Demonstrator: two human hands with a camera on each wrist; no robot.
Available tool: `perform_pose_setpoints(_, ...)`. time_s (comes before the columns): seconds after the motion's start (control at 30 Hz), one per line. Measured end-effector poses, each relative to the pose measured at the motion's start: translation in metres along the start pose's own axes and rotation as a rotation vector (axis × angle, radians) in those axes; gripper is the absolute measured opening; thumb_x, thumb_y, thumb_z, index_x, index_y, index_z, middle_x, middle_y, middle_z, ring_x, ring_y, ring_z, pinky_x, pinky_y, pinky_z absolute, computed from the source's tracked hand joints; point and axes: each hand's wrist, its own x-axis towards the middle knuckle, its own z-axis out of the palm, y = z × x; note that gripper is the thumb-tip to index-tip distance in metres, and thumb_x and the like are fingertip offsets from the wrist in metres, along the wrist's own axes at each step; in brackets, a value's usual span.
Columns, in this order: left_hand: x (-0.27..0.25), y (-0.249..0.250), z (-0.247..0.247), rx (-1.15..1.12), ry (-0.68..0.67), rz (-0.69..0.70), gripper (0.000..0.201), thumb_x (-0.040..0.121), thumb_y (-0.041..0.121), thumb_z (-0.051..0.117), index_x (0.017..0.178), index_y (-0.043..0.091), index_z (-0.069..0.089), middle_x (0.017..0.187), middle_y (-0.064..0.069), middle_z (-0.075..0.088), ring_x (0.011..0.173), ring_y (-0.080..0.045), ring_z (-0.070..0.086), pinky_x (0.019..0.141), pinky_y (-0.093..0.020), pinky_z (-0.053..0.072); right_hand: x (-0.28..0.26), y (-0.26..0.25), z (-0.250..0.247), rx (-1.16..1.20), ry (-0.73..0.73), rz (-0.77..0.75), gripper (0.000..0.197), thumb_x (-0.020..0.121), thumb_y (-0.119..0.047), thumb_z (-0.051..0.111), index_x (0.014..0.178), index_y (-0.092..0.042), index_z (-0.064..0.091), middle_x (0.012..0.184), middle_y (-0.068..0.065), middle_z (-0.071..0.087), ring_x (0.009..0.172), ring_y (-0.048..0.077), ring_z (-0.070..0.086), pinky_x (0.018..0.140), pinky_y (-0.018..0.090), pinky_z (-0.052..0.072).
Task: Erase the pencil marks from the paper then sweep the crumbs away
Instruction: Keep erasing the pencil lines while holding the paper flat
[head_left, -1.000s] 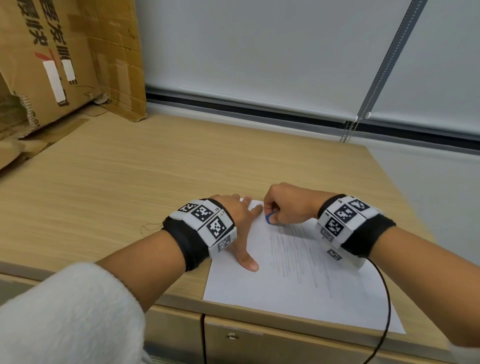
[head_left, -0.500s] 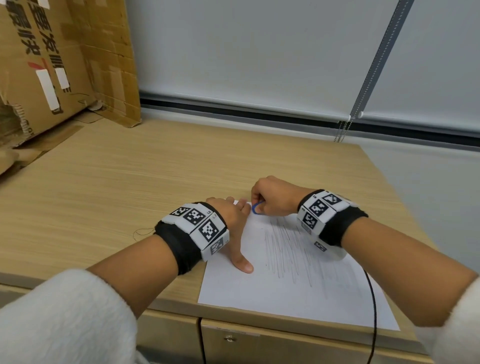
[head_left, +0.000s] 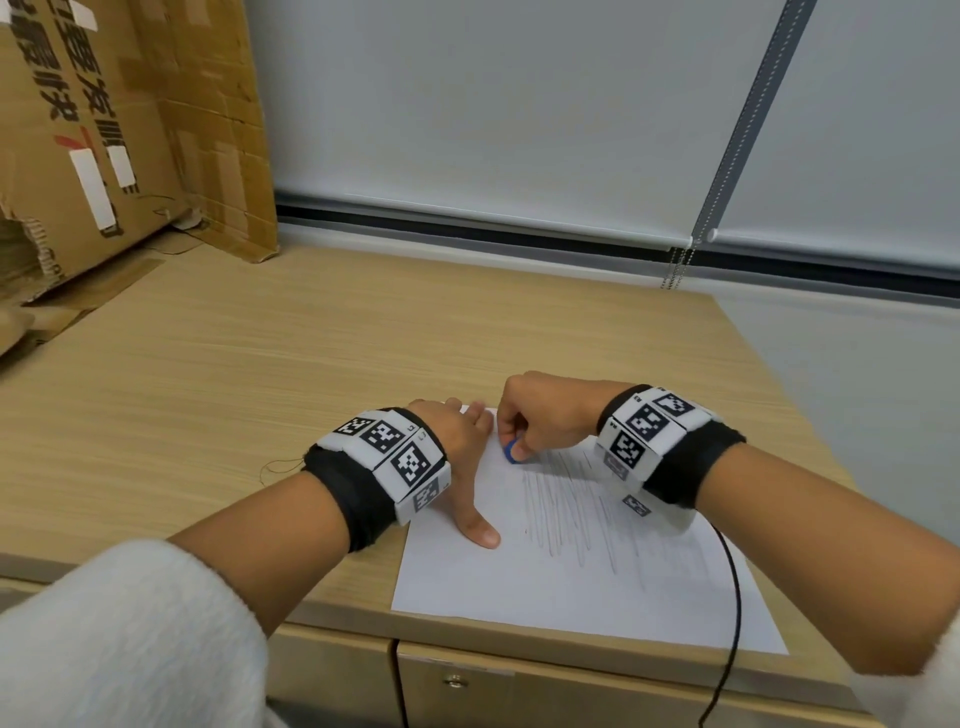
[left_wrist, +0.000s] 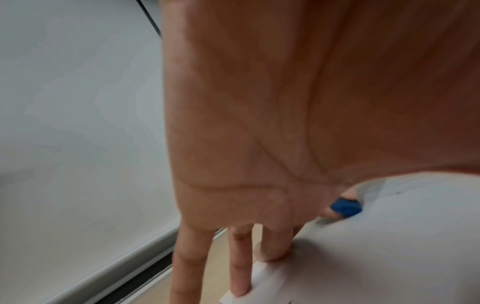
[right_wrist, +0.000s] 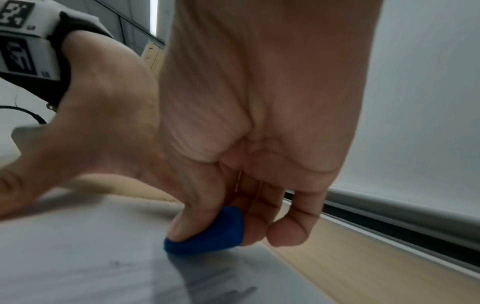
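Slightly shifted since the earlier frame, right hand (head_left: 540, 415) pinches blue eraser (head_left: 511, 450) against paper (head_left: 571, 587) atop pencil marks (head_left: 571, 514); left hand (head_left: 462, 447), fingers apparently flat, pins the sheet on the desk (head_left: 260, 364).

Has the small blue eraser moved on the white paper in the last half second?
Yes. The blue eraser slid toward the person, away from the white paper's far edge.

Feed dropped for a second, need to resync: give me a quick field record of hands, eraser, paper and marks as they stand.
left hand: flat, fingers straight, pressing on the paper's left side
right hand: pinching the blue eraser
eraser: touching the paper near its far left corner
pencil marks: mostly unerased
crumbs: none visible
table: wooden, paper at near edge
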Motion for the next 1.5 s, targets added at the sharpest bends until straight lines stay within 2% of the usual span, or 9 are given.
perform_pose_setpoints(0.13, -0.001, 0.000, 0.000, -0.016, -0.013, 0.025, 0.132, 0.065, 0.072, 0.071, 0.152, 0.031, -0.020, 0.162, 0.001, -0.018, 0.149, -0.028, -0.008, 0.117, -0.052, 0.017, -0.003, 0.013, 0.003, 0.018, 0.146, 0.055, 0.006, 0.079, -0.006, 0.064, 0.078, -0.007, 0.070, 0.071, 0.000, 0.065, 0.070, 0.018, 0.062, 0.068, 0.036, 0.056)
perform_pose_setpoints(0.27, 0.002, -0.001, -0.001, -0.006, -0.023, 0.035, 0.132, 0.063, 0.073, 0.072, 0.150, 0.037, -0.020, 0.162, -0.002, -0.016, 0.149, -0.029, -0.005, 0.115, -0.052, 0.020, -0.012, 0.008, 0.004, 0.034, -0.032, 0.017, 0.008, 0.081, -0.010, 0.070, 0.075, -0.016, 0.069, 0.067, -0.011, 0.061, 0.064, 0.003, 0.054, 0.066, 0.024, 0.048)
perform_pose_setpoints(0.43, 0.004, 0.000, -0.001, 0.027, -0.026, 0.025, 0.132, 0.064, 0.075, 0.070, 0.149, 0.037, -0.023, 0.161, -0.001, -0.019, 0.149, -0.029, -0.005, 0.115, -0.051, 0.021, -0.004, 0.012, 0.000, 0.022, 0.099, 0.056, 0.006, 0.082, -0.008, 0.067, 0.083, -0.007, 0.072, 0.069, -0.007, 0.060, 0.069, 0.012, 0.058, 0.066, 0.026, 0.050)
perform_pose_setpoints(0.57, 0.004, -0.004, 0.000, 0.009, -0.036, 0.045, 0.134, 0.060, 0.074, 0.073, 0.148, 0.042, -0.022, 0.162, 0.001, -0.018, 0.149, -0.028, -0.006, 0.114, -0.053, 0.021, -0.014, 0.009, 0.005, 0.043, -0.050, 0.012, 0.007, 0.083, -0.010, 0.069, 0.078, -0.016, 0.070, 0.068, -0.011, 0.061, 0.064, 0.001, 0.053, 0.062, 0.017, 0.043)
perform_pose_setpoints(0.93, 0.000, -0.002, 0.002, 0.021, 0.018, 0.024, 0.135, 0.061, 0.073, 0.073, 0.154, 0.026, -0.012, 0.163, 0.002, -0.011, 0.149, -0.027, 0.002, 0.116, -0.050, 0.023, -0.006, 0.009, 0.004, 0.048, 0.020, 0.028, 0.002, 0.082, -0.012, 0.069, 0.083, -0.012, 0.071, 0.068, -0.011, 0.060, 0.064, 0.003, 0.053, 0.065, 0.021, 0.044)
perform_pose_setpoints(1.07, -0.006, 0.000, 0.000, 0.019, 0.052, 0.004, 0.133, 0.064, 0.072, 0.073, 0.155, 0.021, -0.010, 0.163, 0.003, -0.004, 0.148, -0.026, 0.011, 0.114, -0.046, 0.025, 0.010, 0.010, 0.003, 0.083, 0.178, 0.076, 0.011, 0.083, -0.010, 0.064, 0.088, -0.004, 0.071, 0.076, 0.003, 0.065, 0.072, 0.016, 0.057, 0.068, 0.029, 0.049)
perform_pose_setpoints(1.23, -0.002, -0.004, 0.004, -0.003, 0.061, 0.022, 0.138, 0.059, 0.076, 0.073, 0.154, 0.023, -0.012, 0.163, 0.007, -0.008, 0.150, -0.024, 0.002, 0.117, -0.045, 0.020, 0.011, 0.002, -0.002, 0.049, 0.005, 0.052, 0.005, 0.083, -0.013, 0.070, 0.086, -0.011, 0.072, 0.073, -0.008, 0.062, 0.067, 0.004, 0.054, 0.063, 0.019, 0.043)
perform_pose_setpoints(1.4, 0.001, -0.007, 0.005, -0.010, 0.041, 0.044, 0.137, 0.059, 0.075, 0.073, 0.154, 0.026, -0.014, 0.163, 0.007, -0.012, 0.149, -0.024, -0.001, 0.117, -0.049, 0.020, 0.010, 0.003, -0.003, 0.068, 0.129, 0.062, 0.010, 0.081, -0.010, 0.067, 0.088, -0.005, 0.073, 0.074, -0.002, 0.063, 0.071, 0.013, 0.058, 0.068, 0.028, 0.050)
perform_pose_setpoints(1.5, 0.002, -0.006, 0.004, -0.018, 0.006, 0.057, 0.131, 0.061, 0.073, 0.073, 0.152, 0.036, -0.013, 0.162, 0.003, -0.016, 0.149, -0.028, -0.005, 0.116, -0.053, 0.019, -0.002, 0.002, 0.004, 0.062, 0.000, 0.008, 0.004, 0.081, -0.011, 0.069, 0.083, -0.011, 0.073, 0.067, -0.012, 0.060, 0.063, 0.001, 0.053, 0.060, 0.017, 0.042)
